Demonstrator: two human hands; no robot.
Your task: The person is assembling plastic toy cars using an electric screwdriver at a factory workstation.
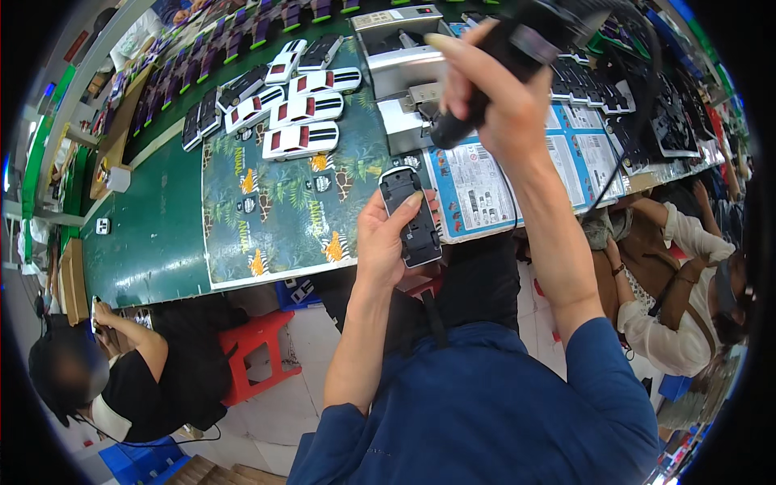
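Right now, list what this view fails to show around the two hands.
- Head view: the underside of the toy car chassis, covered by the left hand.
- Tip of the black power tool, hidden behind the right hand.
- Small parts on the grey fixture: too small to tell.

free: bare green bench top at 9 o'clock of left hand | free: lower part of patterned mat | blocked 11 o'clock: cluster of toy cars | blocked 12 o'clock: grey metal fixture | blocked 2 o'clock: right hand gripping black power tool, cable hanging beside
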